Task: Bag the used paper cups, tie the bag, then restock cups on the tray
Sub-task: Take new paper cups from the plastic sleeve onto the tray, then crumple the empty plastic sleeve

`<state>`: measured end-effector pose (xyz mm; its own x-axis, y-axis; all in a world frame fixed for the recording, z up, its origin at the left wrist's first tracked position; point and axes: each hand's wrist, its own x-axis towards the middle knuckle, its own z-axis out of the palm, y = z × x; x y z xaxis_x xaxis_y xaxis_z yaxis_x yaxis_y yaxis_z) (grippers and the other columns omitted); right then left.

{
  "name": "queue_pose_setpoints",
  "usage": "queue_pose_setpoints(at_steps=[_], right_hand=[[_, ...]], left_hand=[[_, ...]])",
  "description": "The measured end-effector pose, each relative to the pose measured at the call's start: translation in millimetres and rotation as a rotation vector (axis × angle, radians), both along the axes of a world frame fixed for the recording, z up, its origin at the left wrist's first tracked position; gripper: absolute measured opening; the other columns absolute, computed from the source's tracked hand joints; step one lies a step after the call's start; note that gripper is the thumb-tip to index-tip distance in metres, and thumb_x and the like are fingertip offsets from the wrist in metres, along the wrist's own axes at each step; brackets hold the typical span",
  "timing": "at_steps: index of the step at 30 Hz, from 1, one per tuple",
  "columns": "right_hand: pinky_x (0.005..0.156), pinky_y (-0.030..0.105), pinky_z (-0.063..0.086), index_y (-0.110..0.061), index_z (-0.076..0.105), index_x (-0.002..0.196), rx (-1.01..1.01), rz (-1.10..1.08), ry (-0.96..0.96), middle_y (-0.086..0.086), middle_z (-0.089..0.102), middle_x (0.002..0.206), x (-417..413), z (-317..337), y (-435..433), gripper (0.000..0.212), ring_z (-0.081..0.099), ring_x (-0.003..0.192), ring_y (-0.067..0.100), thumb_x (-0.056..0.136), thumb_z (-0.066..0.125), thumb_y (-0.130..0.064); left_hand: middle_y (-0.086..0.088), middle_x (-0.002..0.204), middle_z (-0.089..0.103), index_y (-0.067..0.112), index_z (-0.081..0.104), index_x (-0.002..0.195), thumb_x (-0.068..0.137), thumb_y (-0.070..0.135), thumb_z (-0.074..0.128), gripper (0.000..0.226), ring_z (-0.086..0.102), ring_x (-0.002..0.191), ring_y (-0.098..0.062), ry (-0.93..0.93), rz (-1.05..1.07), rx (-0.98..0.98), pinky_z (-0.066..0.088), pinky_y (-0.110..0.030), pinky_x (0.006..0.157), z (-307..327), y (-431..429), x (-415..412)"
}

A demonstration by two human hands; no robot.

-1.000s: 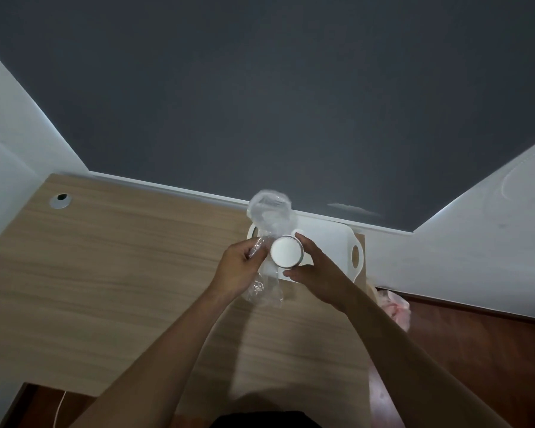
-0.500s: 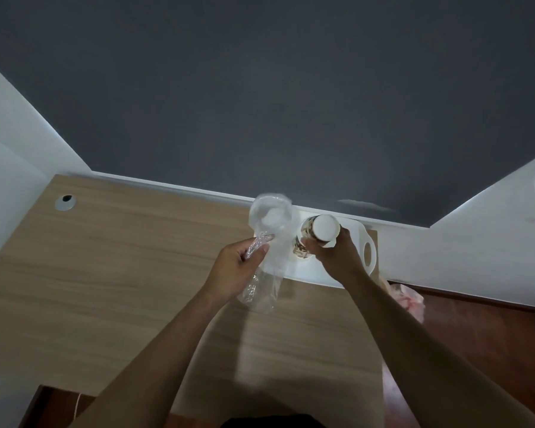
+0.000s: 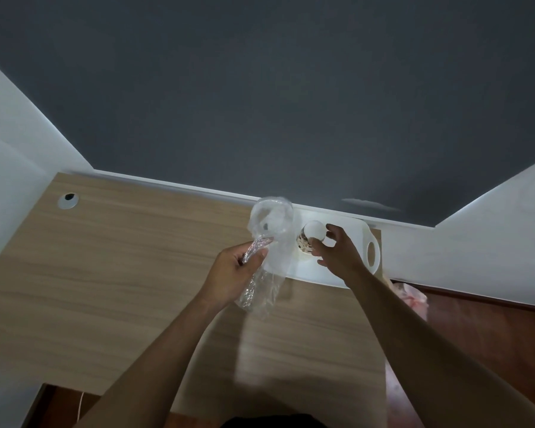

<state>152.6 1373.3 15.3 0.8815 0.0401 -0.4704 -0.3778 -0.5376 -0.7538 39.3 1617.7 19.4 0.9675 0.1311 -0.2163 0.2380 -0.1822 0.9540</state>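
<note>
Evidently restocking is under way: a white paper cup with a patterned side (image 3: 311,237) stands upside down on the white plastic tray with a cut-out handle (image 3: 309,271), which lies at the back right corner of the pale wooden counter (image 3: 121,257). Mouth-down placement probably keeps the clean cup free of dust. The right hand (image 3: 337,254) sits just beside it, fingers spread and loosely curved, thumb at the cup's wall; whether it pinches the cup or merely touches it I cannot tell. Apart from it, the left hand (image 3: 232,273) is clamped on the twisted middle of a clear crinkled plastic sleeve (image 3: 271,222), holding it upright by the tray's left edge with its open top raised, likely so the other hand can reach in again. A pink plastic bag (image 3: 413,299) lies on the floor past the counter's right end, its contents hidden.
</note>
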Motion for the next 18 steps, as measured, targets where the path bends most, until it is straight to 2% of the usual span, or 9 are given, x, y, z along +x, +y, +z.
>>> queue_pose_setpoints(at_steps=[3,6,9,12,14,15,16,17,18], right_hand=[[0.084,0.05,0.069,-0.022,0.042,0.156,-0.012,-0.067,-0.019,0.0,0.052,0.144,-8,3,-1,0.076,0.077,0.105,0.029,0.095,0.08,-0.047],[0.086,0.05,0.068,-0.028,0.053,0.135,-0.047,-0.113,-0.12,-0.004,0.063,0.127,-16,14,-3,0.063,0.074,0.101,0.027,0.091,0.07,-0.07],[0.072,0.032,0.066,-0.02,0.067,0.115,0.064,-0.013,-0.086,-0.006,0.073,0.104,-25,39,-3,0.059,0.073,0.084,0.019,0.099,0.054,-0.075],[0.091,0.036,0.065,-0.025,0.071,0.124,0.254,0.139,0.093,-0.008,0.08,0.116,-38,59,-7,0.064,0.079,0.1,0.018,0.098,0.05,-0.08],[0.098,0.042,0.064,-0.021,0.072,0.126,0.363,0.125,0.097,-0.002,0.082,0.117,-47,65,-15,0.052,0.081,0.107,0.021,0.101,0.061,-0.065],[0.1,0.046,0.063,-0.017,0.072,0.125,0.406,0.077,0.076,0.003,0.083,0.117,-51,67,-21,0.042,0.08,0.109,0.026,0.104,0.066,-0.053],[0.102,0.049,0.062,-0.013,0.072,0.123,0.446,0.021,0.054,0.008,0.083,0.116,-53,68,-27,0.033,0.079,0.111,0.031,0.106,0.069,-0.041],[0.104,0.052,0.061,-0.008,0.072,0.121,0.486,-0.033,0.025,0.012,0.082,0.116,-57,69,-37,0.028,0.079,0.11,0.034,0.107,0.07,-0.032],[0.104,0.054,0.06,-0.005,0.071,0.118,0.518,-0.079,-0.001,0.015,0.081,0.117,-58,70,-45,0.025,0.078,0.107,0.035,0.107,0.069,-0.027]], left_hand=[[-0.017,0.099,0.081,0.029,0.083,0.131,0.101,0.061,0.069,0.046,0.061,0.091,-0.016,0.014,-0.001,-0.046,0.057,-0.042,0.085,0,-5,2],[0.002,0.113,0.056,0.049,0.075,0.142,0.098,0.065,0.075,0.046,0.049,0.105,-0.017,-0.022,-0.016,-0.124,0.044,-0.038,0.097,12,-16,3],[0.003,0.118,0.048,0.057,0.07,0.145,0.099,0.067,0.074,0.047,0.046,0.105,-0.017,-0.014,-0.047,-0.099,0.039,-0.037,0.098,30,-29,3],[0.017,0.111,0.063,0.048,0.07,0.15,0.109,0.05,0.071,0.041,0.055,0.092,-0.009,-0.054,-0.126,-0.083,0.044,-0.023,0.095,48,-47,-1],[0.036,0.089,0.065,0.036,0.067,0.155,0.114,0.031,0.067,0.041,0.055,0.074,0.009,-0.07,-0.186,-0.06,0.043,-0.01,0.083,57,-59,-2],[0.036,0.112,0.056,0.036,0.065,0.156,0.115,0.027,0.065,0.042,0.053,0.07,0.01,-0.066,-0.211,-0.042,0.042,-0.008,0.08,60,-64,-3],[0.014,0.074,0.041,0.041,0.064,0.156,0.116,0.028,0.064,0.042,0.055,0.073,0.009,-0.049,-0.226,-0.036,0.042,-0.01,0.084,59,-68,-2],[0.03,0.088,0.066,0.047,0.063,0.154,0.116,0.031,0.063,0.042,0.059,0.084,0.009,-0.038,-0.234,-0.04,0.045,-0.012,0.092,59,-72,-2],[0.027,0.104,0.07,0.051,0.063,0.154,0.116,0.035,0.063,0.042,0.062,0.098,0.008,-0.023,-0.231,-0.044,0.046,-0.014,0.101,58,-76,-2]])
